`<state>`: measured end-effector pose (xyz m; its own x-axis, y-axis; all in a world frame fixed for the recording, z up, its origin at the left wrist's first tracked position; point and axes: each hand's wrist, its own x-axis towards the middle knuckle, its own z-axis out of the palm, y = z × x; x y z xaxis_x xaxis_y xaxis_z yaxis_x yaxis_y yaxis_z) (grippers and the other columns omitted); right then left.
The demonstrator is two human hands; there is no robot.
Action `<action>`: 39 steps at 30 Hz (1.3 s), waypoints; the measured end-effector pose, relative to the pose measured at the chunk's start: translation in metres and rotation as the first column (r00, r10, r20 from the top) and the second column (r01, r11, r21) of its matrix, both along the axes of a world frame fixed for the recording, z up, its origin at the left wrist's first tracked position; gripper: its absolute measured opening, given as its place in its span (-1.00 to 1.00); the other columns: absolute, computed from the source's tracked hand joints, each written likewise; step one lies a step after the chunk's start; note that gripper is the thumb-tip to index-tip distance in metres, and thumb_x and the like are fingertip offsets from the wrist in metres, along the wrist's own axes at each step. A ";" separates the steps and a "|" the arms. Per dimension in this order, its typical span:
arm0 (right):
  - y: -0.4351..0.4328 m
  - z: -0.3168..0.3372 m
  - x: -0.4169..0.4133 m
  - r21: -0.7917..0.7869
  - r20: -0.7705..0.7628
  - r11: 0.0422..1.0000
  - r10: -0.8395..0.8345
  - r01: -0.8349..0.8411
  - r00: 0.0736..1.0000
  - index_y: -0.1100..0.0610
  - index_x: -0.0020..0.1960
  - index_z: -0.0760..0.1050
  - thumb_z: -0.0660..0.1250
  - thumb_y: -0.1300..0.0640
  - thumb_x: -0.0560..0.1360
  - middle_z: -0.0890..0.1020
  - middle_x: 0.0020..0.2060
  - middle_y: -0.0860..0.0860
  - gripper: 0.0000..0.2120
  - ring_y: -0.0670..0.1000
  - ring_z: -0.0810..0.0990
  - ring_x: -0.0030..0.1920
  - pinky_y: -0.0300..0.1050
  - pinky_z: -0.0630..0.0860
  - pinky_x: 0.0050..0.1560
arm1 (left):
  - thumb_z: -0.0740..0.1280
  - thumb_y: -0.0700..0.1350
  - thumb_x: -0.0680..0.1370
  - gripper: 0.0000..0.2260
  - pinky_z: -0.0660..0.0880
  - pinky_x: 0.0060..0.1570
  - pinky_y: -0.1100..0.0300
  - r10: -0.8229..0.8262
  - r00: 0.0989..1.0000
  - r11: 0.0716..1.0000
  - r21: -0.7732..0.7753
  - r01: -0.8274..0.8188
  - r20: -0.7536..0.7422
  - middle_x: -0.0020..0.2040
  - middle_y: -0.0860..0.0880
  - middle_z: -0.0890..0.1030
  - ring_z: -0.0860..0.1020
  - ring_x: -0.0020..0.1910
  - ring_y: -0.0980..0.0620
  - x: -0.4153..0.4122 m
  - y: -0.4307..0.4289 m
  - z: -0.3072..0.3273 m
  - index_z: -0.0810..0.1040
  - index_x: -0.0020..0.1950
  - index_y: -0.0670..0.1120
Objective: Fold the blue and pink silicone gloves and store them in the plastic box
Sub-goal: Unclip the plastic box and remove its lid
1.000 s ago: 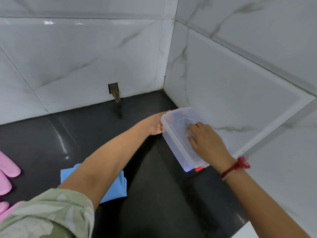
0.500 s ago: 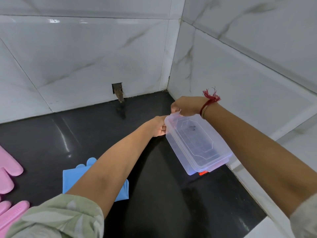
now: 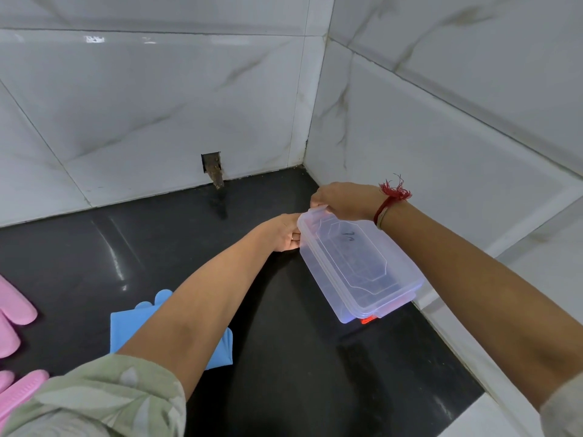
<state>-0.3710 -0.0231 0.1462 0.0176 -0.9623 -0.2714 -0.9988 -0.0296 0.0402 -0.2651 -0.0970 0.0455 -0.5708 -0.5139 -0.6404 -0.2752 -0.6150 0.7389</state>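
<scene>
A clear plastic box with its lid on lies on the black counter near the right wall, an orange latch showing at its near end. My left hand grips the box's far left corner. My right hand pinches the lid's far edge. A folded blue glove lies flat on the counter, partly hidden under my left forearm. Pink gloves lie at the left edge, cut off by the frame.
White marble-look tiled walls meet in a corner behind the box. A small rusty fitting sticks out of the back wall just above the counter. The counter's front right edge meets a white ledge.
My right hand has moved from the top of the lid to the box's far end and now grips the lid edge there. The left hand has stayed on the far corner.
</scene>
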 end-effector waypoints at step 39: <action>0.356 -0.109 0.038 -0.641 -0.065 0.739 -0.322 0.207 0.945 0.09 -0.23 0.47 0.18 0.32 0.34 0.54 -0.32 0.01 -0.83 0.12 0.54 -0.30 -0.13 0.36 -0.11 | 0.34 -0.10 0.49 -0.82 0.49 -0.17 0.13 0.150 0.988 0.984 -0.097 -0.151 -0.017 -0.11 -0.06 0.64 0.60 -0.09 -0.01 0.034 -0.005 0.030 0.56 0.07 -0.10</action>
